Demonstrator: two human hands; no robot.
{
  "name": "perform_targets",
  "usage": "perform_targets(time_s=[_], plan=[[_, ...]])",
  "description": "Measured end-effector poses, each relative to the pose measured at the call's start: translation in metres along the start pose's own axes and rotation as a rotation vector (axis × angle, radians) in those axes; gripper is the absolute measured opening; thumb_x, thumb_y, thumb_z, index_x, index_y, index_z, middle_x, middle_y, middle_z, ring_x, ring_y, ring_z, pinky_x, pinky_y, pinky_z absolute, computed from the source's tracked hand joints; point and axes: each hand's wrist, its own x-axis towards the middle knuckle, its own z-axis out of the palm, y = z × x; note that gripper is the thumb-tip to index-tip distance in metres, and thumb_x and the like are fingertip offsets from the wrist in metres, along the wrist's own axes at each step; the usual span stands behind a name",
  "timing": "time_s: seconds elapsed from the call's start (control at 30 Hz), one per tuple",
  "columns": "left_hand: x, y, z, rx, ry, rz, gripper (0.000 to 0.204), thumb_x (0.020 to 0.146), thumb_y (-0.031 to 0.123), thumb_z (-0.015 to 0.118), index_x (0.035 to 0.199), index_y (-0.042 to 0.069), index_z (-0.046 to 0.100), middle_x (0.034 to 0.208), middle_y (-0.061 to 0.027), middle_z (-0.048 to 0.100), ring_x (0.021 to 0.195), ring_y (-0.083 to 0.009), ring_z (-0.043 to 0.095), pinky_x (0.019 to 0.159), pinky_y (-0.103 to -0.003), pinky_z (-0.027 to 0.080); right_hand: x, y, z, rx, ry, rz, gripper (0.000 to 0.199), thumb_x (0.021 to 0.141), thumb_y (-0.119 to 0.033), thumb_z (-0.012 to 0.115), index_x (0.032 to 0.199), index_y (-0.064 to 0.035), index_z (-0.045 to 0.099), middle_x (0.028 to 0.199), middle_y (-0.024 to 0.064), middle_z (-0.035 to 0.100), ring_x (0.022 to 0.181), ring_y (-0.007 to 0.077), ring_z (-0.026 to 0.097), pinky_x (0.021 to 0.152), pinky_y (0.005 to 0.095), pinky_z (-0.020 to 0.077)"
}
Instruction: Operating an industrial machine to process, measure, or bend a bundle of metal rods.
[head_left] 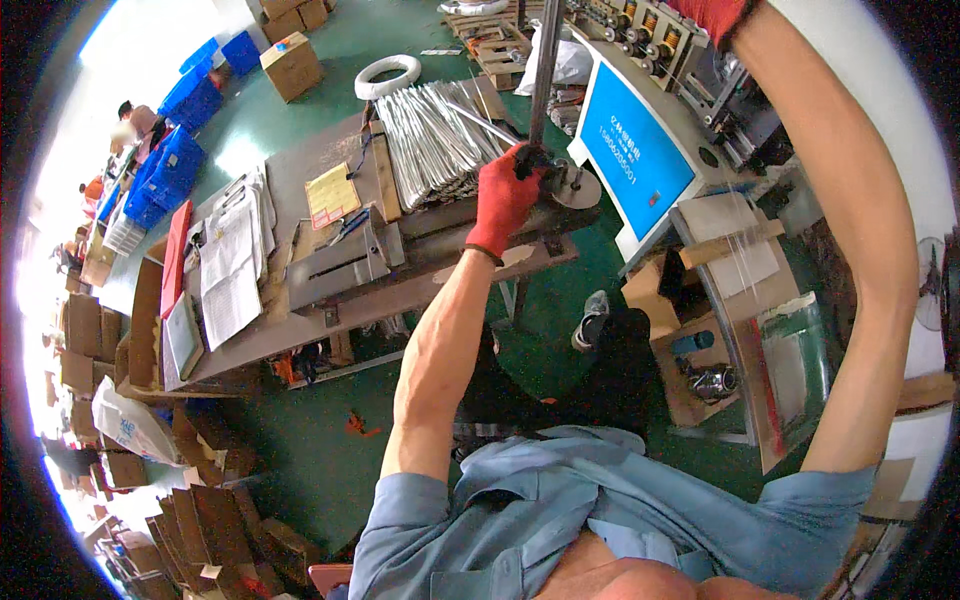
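Observation:
My left hand (503, 204), in a red glove, reaches to the right end of the workbench. Its fingers are closed round a dark metal fitting (537, 160) at the foot of an upright steel bar (546, 75). Beside the fitting, a round metal disc (580, 192) sits at the bench corner. A bundle of long silvery metal strips (430, 150) lies just left of that hand. My right hand (715, 14), also red-gloved, is raised at the top right by the machine's rollers (640, 40); the picture's edge cuts it off and its fingers are hidden.
A machine with a blue panel (632, 150) stands right of the bench (400, 290). On the bench lie a yellow paper (332, 195) and newspaper sheets (230, 265). Blue crates (165, 180), cardboard boxes (290, 66) and a white coil (388, 76) are farther off. A shelf (735, 330) stands at right.

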Motion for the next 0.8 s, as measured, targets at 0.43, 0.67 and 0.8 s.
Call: perform_targets(time_s=[0.43,0.67,0.8], plan=[[-0.005,-0.014,-0.022,-0.016,0.027,-0.063,0.025,0.080,0.009,0.063,0.104,0.004,0.063,0.084,-0.0179,0.066,0.080,-0.0311,0.067,0.068,-0.034,0.050,-0.010,-0.003,0.035,0.092,-0.061,0.069,0.017,0.083,0.000,0.055,0.099,0.0002,0.060,0.086,0.0084,0.065,0.070,0.0182,0.061,0.065,0.0374,0.0563],[-0.002,-0.016,0.000,0.034,-0.027,-0.046,0.021,0.082,0.012,0.063,0.101,0.005,0.064,0.085,-0.0143,0.068,0.079,-0.0228,0.067,0.069,-0.032,0.050,-0.012,0.005,0.008,-0.231,0.013,0.049,0.014,0.082,-0.002,0.060,0.095,0.0012,0.062,0.075,0.0065,0.061,0.065,0.0140,0.056,0.056,0.0285,0.0484],[-0.004,-0.009,-0.005,-0.014,0.013,-0.032,0.018,0.082,0.010,0.063,0.099,0.004,0.065,0.081,-0.0115,0.067,0.073,-0.0145,0.063,0.069,-0.030,0.049,-0.022,-0.008,0.030,-0.342,0.026,0.083,0.012,0.081,-0.002,0.060,0.093,0.0010,0.061,0.075,0.0075,0.061,0.065,0.0156,0.058,0.057,0.0291,0.0489]])
